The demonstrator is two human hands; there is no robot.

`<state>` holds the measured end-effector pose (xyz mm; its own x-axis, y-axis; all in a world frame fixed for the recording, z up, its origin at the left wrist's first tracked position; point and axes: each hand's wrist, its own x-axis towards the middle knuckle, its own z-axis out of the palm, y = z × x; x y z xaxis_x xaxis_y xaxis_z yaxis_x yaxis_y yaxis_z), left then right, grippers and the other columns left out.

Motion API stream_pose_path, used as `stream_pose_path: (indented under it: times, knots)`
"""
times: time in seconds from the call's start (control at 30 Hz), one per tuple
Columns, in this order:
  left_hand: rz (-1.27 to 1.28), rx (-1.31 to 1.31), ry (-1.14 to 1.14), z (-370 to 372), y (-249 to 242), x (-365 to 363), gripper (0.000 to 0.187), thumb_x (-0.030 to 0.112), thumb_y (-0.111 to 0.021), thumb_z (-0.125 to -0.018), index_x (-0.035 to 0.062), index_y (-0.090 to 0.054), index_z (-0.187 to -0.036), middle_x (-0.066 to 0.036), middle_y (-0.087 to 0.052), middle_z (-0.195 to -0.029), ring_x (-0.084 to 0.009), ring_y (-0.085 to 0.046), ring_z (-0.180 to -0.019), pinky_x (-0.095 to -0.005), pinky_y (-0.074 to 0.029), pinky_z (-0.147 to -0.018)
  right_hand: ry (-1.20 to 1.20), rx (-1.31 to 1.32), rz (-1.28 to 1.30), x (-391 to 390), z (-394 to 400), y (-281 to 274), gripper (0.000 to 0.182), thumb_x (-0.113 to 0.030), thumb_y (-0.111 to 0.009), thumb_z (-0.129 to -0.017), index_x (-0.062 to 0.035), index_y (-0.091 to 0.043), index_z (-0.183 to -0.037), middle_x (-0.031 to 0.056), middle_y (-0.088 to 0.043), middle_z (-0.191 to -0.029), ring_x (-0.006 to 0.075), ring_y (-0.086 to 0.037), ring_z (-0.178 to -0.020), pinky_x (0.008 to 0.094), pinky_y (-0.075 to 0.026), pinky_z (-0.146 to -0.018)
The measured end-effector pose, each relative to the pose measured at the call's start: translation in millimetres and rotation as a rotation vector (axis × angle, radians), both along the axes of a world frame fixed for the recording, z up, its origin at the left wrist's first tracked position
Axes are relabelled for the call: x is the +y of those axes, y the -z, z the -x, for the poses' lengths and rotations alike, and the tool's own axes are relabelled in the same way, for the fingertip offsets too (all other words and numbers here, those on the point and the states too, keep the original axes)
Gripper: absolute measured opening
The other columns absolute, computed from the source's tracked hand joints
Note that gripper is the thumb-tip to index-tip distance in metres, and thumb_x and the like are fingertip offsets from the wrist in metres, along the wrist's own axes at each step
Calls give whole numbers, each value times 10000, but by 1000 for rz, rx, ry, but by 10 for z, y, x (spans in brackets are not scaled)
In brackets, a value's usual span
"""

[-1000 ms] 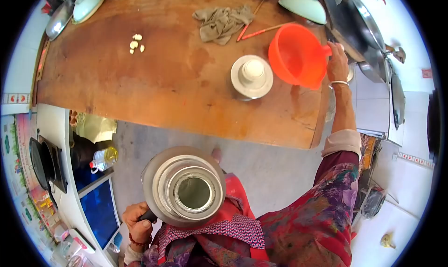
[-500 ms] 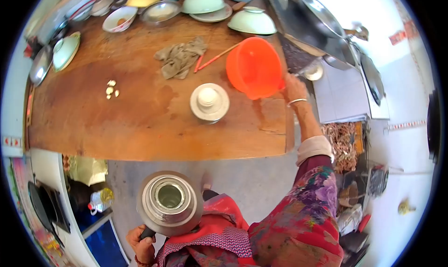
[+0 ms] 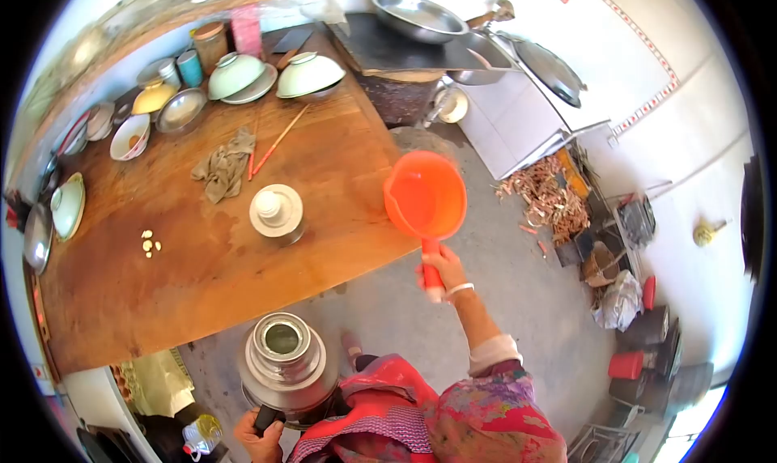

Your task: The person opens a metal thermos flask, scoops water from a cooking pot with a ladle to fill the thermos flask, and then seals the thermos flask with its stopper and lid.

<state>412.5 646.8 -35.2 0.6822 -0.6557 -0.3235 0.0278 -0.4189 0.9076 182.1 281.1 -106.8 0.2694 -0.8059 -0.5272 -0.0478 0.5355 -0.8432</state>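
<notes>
My right hand (image 3: 447, 267) is closed around the handle of an orange plastic water dipper (image 3: 425, 194). The dipper is held up beside the table's right edge, its bowl facing me and no contents visible. Low in the view, my left hand (image 3: 257, 437) grips the black handle of a metal thermos flask (image 3: 285, 370). The flask is upright in front of my body, its round mouth uncovered. A pale round lid-like piece with a white knob (image 3: 276, 210) sits on the table. Left of it lie several small whitish pieces, perhaps garlic cloves (image 3: 148, 243).
On the wooden table (image 3: 194, 277) are a crumpled cloth (image 3: 227, 167), chopsticks (image 3: 275, 143) and bowls, including a green upturned one (image 3: 310, 76). A stove with a metal pan (image 3: 419, 18) stands beyond. Wood scraps (image 3: 550, 196) and bags line the right wall.
My right hand has lifted the orange dipper off the table and brought it nearer me. The view has turned right. My left hand still holds the thermos flask.
</notes>
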Motion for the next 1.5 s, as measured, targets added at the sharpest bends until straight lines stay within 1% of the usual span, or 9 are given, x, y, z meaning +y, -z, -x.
stream_pose_path:
  times: [0.1,0.17,0.2,0.27,0.37,0.7,1.13,1.27,1.5]
  knots:
    - [16,85,43,97,156,-131,204,191,-659,-736,16,-581,-806,-51,-546,-657,-143,-459,-608,-316,-392,-561,76,-2,-22,336,448,29,319,-145,-575,-748,-44,-438,-1019,96,-538,-681,194,-552,-485,311,-460,-393]
    - [205,92,-38,218,256,-285,233,160,-675,-594,-8,-530,-664,-12,-505,-575,-63,-437,-497,-202,-338,-436,130,-23,-31,460,720,98,318,-137,-576,-745,-47,-439,-1017,94,-537,-680,187,-551,-484,306,-460,-392]
    - [209,84,-28,274,222,-362,233,160,-675,-594,-8,-530,-664,-12,-505,-575,-63,-437,-497,-202,-338,-436,186,-53,-32,487,852,143,318,-126,-582,-737,-45,-445,-1011,93,-539,-694,181,-551,-484,303,-462,-395]
    - [75,-84,186,429,119,-546,213,228,-669,-741,44,-596,-820,-63,-556,-668,-137,-455,-605,-315,-402,-574,282,-115,-51,467,1104,186,400,-88,-620,-691,-41,-459,-1055,79,-538,-714,174,-548,-474,291,-465,-405]
    - [181,101,14,882,149,-958,200,127,-655,-611,-15,-540,-692,1,-502,-578,-55,-433,-497,-199,-349,-439,306,-104,-38,275,1594,369,416,-73,-625,-685,-34,-460,-1064,81,-538,-725,170,-547,-475,288,-465,-407]
    - [143,57,232,2111,147,-2448,152,74,-658,-639,-21,-584,-731,37,-496,-573,-29,-414,-518,-188,-340,-448,386,-286,-128,-413,3155,321,549,-10,-598,-685,-50,-377,-1186,104,-542,-806,173,-552,-537,292,-479,-450]
    - [256,289,578,2661,40,-4639,140,52,-674,-679,-15,-590,-768,35,-533,-658,-34,-448,-591,-189,-375,-512,558,-257,-58,-1505,3608,78,565,-33,-582,-692,-40,-345,-1205,131,-537,-805,200,-543,-488,318,-471,-396]
    - [271,496,570,2752,-143,-5322,140,40,-666,-676,-21,-589,-775,30,-530,-667,-36,-449,-587,-187,-369,-508,638,-190,-30,-1756,3767,-81,535,-50,-569,-694,-51,-355,-1185,130,-538,-787,188,-532,-481,310,-470,-400]
    - [347,447,592,3001,-310,-6365,114,9,-636,-671,-20,-590,-771,30,-522,-657,-35,-448,-571,-176,-355,-504,774,-208,-95,-2102,4115,172,506,-34,-576,-687,-40,-360,-1145,139,-539,-768,197,-535,-472,311,-466,-380]
